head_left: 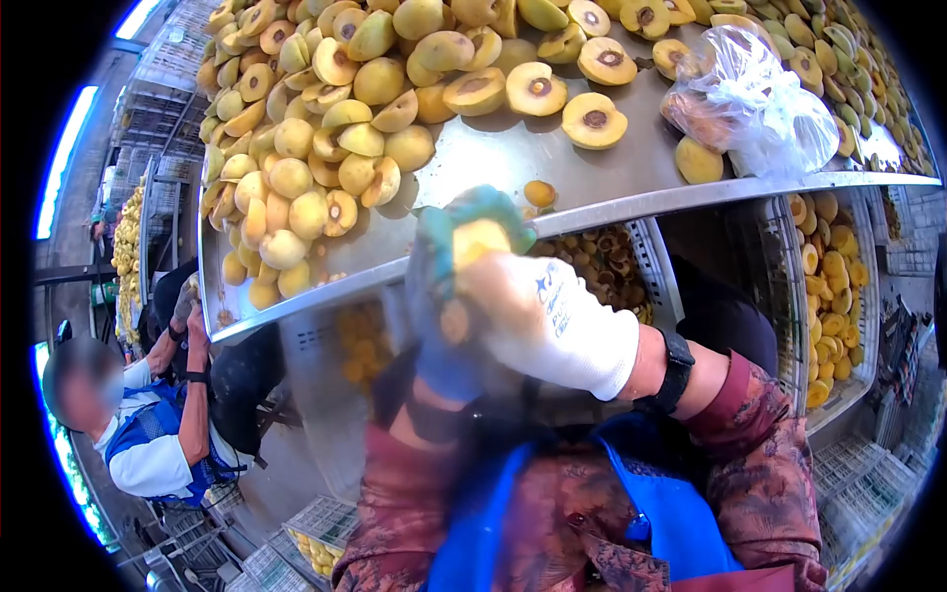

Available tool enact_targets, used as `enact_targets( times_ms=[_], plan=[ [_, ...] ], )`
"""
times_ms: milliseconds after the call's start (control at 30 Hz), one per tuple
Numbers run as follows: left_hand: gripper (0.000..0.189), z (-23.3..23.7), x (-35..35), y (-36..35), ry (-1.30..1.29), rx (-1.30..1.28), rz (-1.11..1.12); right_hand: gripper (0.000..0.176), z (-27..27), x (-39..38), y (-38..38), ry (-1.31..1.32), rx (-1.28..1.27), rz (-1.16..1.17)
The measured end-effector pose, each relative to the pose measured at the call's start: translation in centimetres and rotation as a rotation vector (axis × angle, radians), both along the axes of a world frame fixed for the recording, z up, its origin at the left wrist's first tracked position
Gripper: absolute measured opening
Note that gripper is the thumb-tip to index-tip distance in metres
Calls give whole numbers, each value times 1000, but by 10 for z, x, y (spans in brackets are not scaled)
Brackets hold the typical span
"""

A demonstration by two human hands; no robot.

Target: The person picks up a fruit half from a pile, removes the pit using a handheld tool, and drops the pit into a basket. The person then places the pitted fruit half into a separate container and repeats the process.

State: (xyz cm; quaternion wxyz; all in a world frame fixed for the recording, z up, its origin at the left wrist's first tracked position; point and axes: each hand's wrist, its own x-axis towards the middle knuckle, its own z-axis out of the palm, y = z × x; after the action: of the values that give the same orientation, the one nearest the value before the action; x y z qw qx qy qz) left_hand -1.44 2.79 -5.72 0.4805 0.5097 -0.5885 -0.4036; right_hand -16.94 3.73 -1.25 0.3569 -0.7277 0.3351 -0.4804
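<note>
My left hand [434,247], in a green and grey glove, is blurred and wrapped round a yellow fruit piece [480,240] just beyond the table's front edge. Against it lies my right hand [538,311], in a white printed glove, with its fingers closed; what they hold is hidden. A small brownish thing [455,322] shows blurred between the hands. Halved yellow fruits [326,158] are heaped on the metal table [493,163], some with brown stones showing. One small piece [540,193] lies by the table's edge, close to my left hand.
A clear plastic bag [755,109] lies on the table at the right. Below the edge stand a crate of brown-centred pieces [602,261] and a crate of yellow halves [834,296]. Another person [163,444] sits at the left. More crates [858,493] stand at the lower right.
</note>
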Motion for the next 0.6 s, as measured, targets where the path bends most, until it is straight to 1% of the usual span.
enact_targets(
  times_ms=[67,100,133,167,200,233,267,300,367,400,467,500,533,567,600],
  plan=[
    [44,44,-23,-10,505,153,-55,31,5,-2,4,46,98,50],
    [48,58,-27,-17,754,228,-83,30,7,-4,7,71,147,73],
    [53,63,-22,-25,872,368,-41,30,8,-5,7,65,206,68],
    [57,62,-17,-27,893,356,-53,31,10,-7,7,61,267,61],
    [62,58,-14,-29,916,348,-71,33,16,-9,6,108,333,-21],
    [66,57,-13,-30,943,344,-89,33,16,-10,3,86,357,-78],
    [66,57,-17,-26,835,312,-26,33,18,-10,2,48,332,-149],
    [66,55,-20,-25,878,317,-33,34,19,-9,1,12,308,-222],
    [66,51,-24,-23,960,332,-47,36,18,-7,-3,26,194,-275],
    [63,52,-26,-21,804,315,-53,37,17,-6,-4,31,136,-300],
    [51,52,-31,-17,345,67,-85,40,17,-4,-5,23,136,-238],
    [45,53,-34,-16,313,46,-86,41,17,-2,-4,19,136,-205],
    [40,54,-38,-16,282,26,-87,43,12,1,-5,22,38,-238],
    [34,54,-42,-15,250,5,-87,43,11,2,-4,26,36,-235],
    [33,45,-40,-16,390,31,-107,43,9,2,-2,31,34,-231]
  ],
)
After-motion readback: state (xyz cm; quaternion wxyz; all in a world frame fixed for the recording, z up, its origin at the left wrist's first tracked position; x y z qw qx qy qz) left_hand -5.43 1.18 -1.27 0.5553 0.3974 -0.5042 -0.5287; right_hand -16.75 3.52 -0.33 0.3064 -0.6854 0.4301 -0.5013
